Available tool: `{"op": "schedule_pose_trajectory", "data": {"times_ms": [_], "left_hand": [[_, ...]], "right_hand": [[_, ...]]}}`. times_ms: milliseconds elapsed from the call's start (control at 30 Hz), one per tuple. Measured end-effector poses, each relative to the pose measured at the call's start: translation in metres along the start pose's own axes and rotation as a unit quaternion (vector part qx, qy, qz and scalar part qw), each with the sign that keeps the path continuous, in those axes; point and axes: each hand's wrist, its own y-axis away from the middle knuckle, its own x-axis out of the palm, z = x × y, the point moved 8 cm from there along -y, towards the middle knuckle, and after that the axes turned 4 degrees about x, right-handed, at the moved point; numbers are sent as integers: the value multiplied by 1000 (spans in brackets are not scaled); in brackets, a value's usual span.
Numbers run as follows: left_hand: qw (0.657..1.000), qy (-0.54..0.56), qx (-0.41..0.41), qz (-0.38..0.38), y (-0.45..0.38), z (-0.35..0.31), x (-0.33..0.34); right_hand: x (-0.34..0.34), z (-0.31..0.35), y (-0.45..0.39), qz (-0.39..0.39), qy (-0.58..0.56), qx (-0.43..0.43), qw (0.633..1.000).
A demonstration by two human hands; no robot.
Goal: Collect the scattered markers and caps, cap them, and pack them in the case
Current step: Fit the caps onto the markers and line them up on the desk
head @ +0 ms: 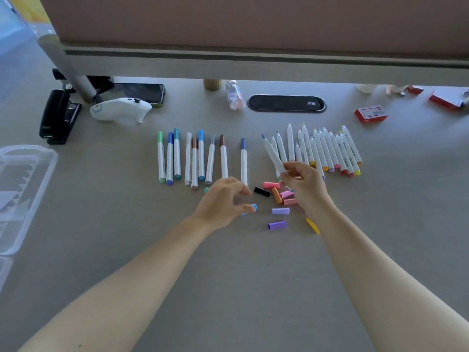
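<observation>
My right hand [305,185] holds a white uncapped marker [272,153] with a blue tip, tilted up to the left. My left hand [224,201] pinches a light blue cap [253,207] just above the table. Loose caps lie between and below the hands: a black cap [262,191], pink caps [271,184], an orange cap [277,195], two purple caps [277,225] and a yellow one [312,225]. A row of capped markers [194,157] lies to the left. A bunch of uncapped markers [327,151] lies to the right. The clear plastic case [25,189] sits open at the far left.
A black stapler [59,116], a white controller [120,109] and a phone [142,92] lie at the back left. A small bottle [234,95], a cable port [286,103] and a red box [371,114] stand further back. A partition [253,59] closes the far edge.
</observation>
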Motion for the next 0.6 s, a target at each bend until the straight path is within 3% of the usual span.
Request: {"op": "schedule_pose_trajectory", "data": {"times_ms": [233, 333, 433, 600], "left_hand": [[989, -146, 6, -14, 4, -7, 15], [987, -156, 2, -35, 3, -8, 10], [996, -13, -34, -86, 6, -7, -7], [962, 217, -98, -132, 2, -3, -36]], "right_hand": [[-9, -12, 18, -5, 25, -3, 1000], [-10, -12, 23, -5, 28, -5, 1000], [-11, -8, 25, 1, 23, -6, 1000], [-8, 9, 28, 9, 45, -24, 999]]}}
